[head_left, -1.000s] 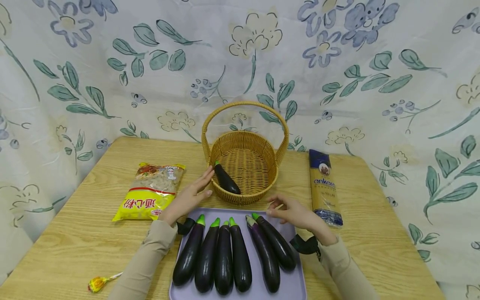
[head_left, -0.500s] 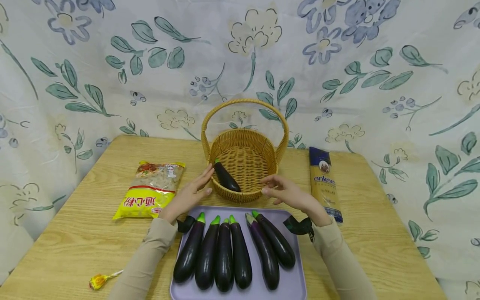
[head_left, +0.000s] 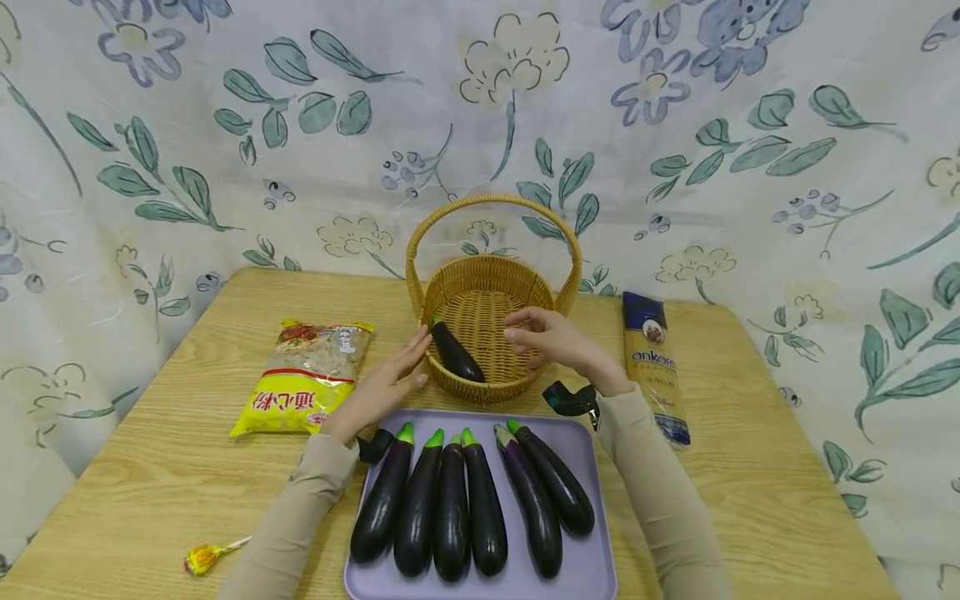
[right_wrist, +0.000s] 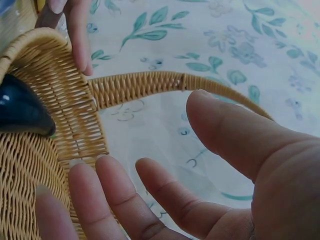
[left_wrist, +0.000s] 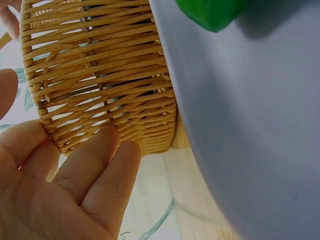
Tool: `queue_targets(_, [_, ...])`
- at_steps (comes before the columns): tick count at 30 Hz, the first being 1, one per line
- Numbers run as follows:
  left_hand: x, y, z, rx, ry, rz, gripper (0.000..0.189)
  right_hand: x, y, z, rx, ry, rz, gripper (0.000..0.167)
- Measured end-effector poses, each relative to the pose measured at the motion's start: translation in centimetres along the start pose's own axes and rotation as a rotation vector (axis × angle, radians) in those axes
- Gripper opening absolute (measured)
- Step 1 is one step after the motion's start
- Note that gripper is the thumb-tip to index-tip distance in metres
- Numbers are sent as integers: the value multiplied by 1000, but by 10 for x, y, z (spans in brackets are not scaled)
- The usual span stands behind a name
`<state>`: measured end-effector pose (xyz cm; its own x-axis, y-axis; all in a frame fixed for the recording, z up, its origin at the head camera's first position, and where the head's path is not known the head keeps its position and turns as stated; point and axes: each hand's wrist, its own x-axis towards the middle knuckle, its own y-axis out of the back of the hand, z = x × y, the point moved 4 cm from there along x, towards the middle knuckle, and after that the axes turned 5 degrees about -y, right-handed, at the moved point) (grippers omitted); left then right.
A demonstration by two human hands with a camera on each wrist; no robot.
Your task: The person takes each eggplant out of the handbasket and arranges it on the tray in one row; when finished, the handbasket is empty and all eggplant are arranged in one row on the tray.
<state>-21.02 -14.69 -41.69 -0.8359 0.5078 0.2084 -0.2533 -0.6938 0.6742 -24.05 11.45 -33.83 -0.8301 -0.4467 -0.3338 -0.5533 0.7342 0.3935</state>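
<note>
A round wicker basket (head_left: 487, 271) with a tall arched handle stands at the back middle of the table. One dark eggplant (head_left: 457, 350) lies inside it, along the left wall. My left hand (head_left: 388, 385) rests its straight fingers against the basket's outer left side, as the left wrist view also shows. Over the basket's right front part hovers my right hand (head_left: 558, 340), fingers loosely bent and thumb apart, holding nothing. In front, a lilac tray (head_left: 517, 500) carries several more eggplants (head_left: 486, 508) with green stem ends pointing toward the basket.
To the left lies a yellow pasta bag (head_left: 303, 379). A blue-topped pack of spaghetti (head_left: 654, 367) lies at the right. Near the left forearm is a wrapped lollipop (head_left: 204, 558). A floral curtain (head_left: 337, 167) hangs right behind the table (head_left: 750, 467).
My right hand has moved from above the tray's right back corner, up and left, to over the basket's right part. The left hand stays at the basket's side.
</note>
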Motion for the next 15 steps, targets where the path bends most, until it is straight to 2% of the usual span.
queue_targets(15, [-1,1,-1,-10,9,-6,65,35,-8,-10,20,-57,-24,50])
